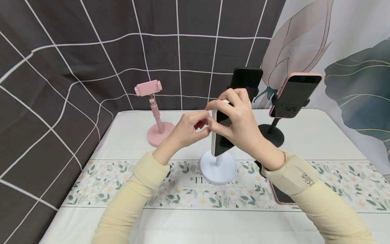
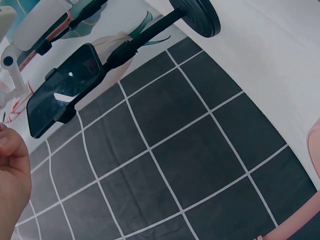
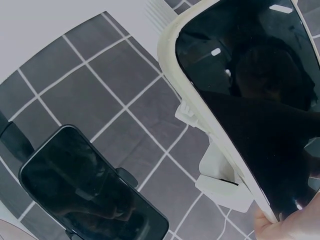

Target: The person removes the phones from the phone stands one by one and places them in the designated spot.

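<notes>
My right hand (image 1: 240, 118) grips a phone in a white case (image 1: 223, 145), its fingers and thumb at the phone's upper left side. The phone stands tilted above the round base of a white phone stand (image 1: 217, 174). In the right wrist view the white stand's clamp (image 3: 225, 192) shows behind the phone (image 3: 240, 95). My left hand (image 1: 192, 128) is beside the phone's left edge, fingers bent, tips close to those of the right hand. Whether the left fingers pinch anything is hidden; in the left wrist view only part of that hand (image 2: 12, 175) shows.
A pink phone stand (image 1: 155, 115) with no phone is at the back left. Behind the right hand, a black phone (image 1: 246, 79) sits in a holder. A pink-cased phone (image 1: 294, 96) is on a black stand (image 1: 271, 135). Another phone (image 1: 281, 196) lies partly under the right sleeve.
</notes>
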`<state>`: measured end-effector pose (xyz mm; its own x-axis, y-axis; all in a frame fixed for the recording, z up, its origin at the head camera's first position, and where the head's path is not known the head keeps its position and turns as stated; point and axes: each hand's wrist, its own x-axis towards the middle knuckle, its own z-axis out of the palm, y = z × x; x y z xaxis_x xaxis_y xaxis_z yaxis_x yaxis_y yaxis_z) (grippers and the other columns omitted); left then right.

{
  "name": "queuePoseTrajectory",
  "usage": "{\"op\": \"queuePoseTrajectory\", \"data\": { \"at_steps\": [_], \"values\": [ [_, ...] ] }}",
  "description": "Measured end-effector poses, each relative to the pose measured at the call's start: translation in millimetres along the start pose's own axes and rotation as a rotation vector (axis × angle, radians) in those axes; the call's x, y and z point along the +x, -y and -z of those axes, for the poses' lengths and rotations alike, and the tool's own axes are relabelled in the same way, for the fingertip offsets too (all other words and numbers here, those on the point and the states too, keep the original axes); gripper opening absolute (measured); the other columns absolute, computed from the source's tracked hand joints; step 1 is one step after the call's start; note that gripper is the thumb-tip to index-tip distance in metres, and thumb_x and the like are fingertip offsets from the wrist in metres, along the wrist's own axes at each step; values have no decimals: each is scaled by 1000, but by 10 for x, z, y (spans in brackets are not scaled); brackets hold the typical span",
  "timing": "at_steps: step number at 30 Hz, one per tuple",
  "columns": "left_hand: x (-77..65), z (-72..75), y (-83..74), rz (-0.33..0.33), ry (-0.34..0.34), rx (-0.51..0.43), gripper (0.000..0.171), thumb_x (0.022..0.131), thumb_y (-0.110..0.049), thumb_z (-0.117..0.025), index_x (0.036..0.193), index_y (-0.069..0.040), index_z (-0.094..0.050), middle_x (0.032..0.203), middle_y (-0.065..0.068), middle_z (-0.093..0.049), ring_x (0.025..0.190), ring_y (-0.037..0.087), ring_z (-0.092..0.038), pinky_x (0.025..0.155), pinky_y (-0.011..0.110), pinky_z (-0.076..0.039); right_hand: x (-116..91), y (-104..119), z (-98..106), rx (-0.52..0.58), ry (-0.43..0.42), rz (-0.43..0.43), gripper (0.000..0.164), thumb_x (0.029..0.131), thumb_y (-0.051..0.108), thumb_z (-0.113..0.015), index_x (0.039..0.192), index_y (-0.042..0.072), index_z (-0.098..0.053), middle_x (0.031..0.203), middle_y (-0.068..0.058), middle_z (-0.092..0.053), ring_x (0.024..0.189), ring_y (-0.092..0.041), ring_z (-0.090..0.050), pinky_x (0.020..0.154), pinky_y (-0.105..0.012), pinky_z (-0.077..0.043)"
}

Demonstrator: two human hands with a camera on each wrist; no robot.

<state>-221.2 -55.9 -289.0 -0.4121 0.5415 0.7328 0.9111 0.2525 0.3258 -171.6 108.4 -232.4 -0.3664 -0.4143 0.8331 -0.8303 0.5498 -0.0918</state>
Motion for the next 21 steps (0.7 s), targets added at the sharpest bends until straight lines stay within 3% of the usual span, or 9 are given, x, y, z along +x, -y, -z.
{"op": "queuePoseTrajectory", "data": {
  "at_steps": [11,17,21],
  "values": [
    [-4,-28,1,26,-7,-21,8,75,-14,-49,74,-6,-51,60,5,-45,54,6,-36,45,25,-34,-6,-17,5,75,-40,-9,14,76,11,-59,88,7,-65,83,-13,-52,88,-32,-36,75,-51,-33],
    [-9,-96,-22,43,-63,-38,10,74,-13,-51,70,-5,-47,57,7,-45,50,10,-38,44,26,-34,-7,-26,9,168,-80,-29,14,73,8,-60,87,6,-65,80,-11,-51,88,-29,-35,75,-49,-30],
    [-39,-168,-45,74,-113,-22,25,82,-27,-44,74,-3,-48,58,7,-45,52,12,-39,44,28,-35,-13,-16,4,234,-120,-38,15,71,7,-60,85,6,-65,79,-10,-51,88,-27,-35,76,-47,-29]
  ]
}}
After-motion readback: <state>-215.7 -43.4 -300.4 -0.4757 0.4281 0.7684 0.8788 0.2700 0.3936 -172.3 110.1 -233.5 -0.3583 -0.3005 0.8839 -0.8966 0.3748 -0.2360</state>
